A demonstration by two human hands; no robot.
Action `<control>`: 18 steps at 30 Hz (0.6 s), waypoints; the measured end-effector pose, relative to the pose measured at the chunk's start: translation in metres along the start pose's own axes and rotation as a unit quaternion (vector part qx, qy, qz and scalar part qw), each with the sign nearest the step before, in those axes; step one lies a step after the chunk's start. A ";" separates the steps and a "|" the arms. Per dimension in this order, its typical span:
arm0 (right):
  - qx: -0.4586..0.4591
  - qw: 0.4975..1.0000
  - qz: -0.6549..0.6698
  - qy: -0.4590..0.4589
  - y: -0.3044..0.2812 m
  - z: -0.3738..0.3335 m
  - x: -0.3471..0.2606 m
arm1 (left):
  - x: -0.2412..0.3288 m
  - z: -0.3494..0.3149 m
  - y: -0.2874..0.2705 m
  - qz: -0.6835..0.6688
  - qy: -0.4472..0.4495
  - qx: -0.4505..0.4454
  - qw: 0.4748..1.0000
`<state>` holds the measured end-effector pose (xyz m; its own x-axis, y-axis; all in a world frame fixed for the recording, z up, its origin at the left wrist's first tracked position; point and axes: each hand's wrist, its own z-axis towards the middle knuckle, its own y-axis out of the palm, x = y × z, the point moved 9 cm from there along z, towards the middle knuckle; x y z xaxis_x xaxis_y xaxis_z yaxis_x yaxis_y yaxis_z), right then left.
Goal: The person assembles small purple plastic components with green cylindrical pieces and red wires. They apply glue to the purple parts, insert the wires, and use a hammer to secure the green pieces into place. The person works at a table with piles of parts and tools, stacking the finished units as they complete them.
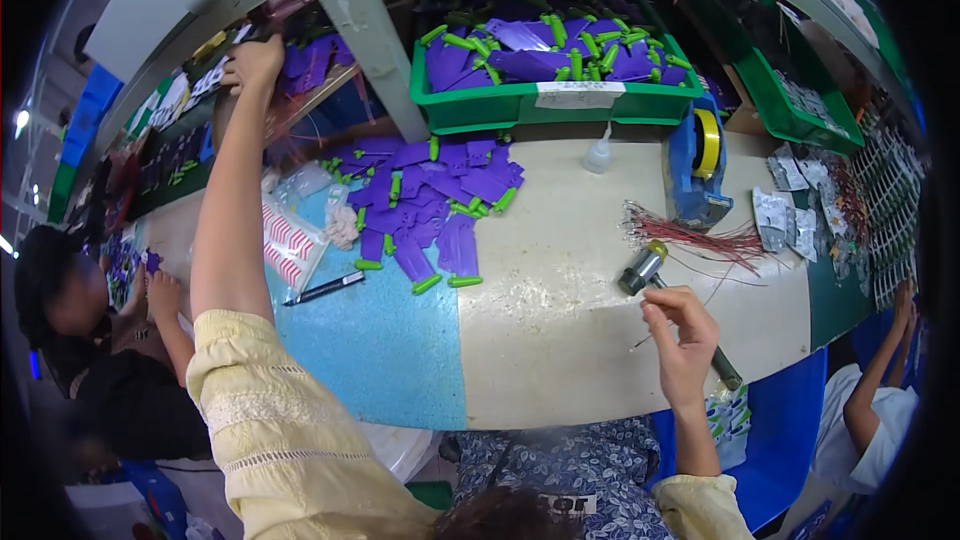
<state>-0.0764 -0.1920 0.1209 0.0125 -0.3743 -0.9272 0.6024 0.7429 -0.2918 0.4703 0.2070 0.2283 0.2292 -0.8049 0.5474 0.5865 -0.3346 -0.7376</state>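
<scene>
My left arm stretches far to the upper left. My left hand (257, 64) is over the shelf, its fingers curled together; what they hold, if anything, is hidden. My right hand (684, 336) is above the table at the right, thumb and forefinger pinched. A short thin tip shows beside the pinch, too small to name. Just behind this hand lies a hammer (641, 268) with a dark metal head and a green handle (727, 370). Beyond the hammer is a bundle of red wires (710, 242). Purple flat parts with green cylindrical ends (425, 190) are heaped left of centre.
A green bin (470, 112) of similar parts stands at the back. Right of it are a blue tape dispenser (690, 175) and foil packets (775, 215). A small white bottle (597, 155), a black pen (325, 288) and a striped bag (292, 245) lie about. People sit on both sides.
</scene>
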 end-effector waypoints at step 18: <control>0.048 0.906 -0.405 -0.112 -0.034 0.049 0.055 | 0.030 -0.323 -0.232 -0.582 0.208 -0.339 0.709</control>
<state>-0.0578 -0.2654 0.0910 -0.3088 -0.8865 -0.3445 0.5541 0.1267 -0.8227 0.0903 0.1022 0.2882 -0.4356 0.1826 0.8814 -0.3507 -0.9363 0.0206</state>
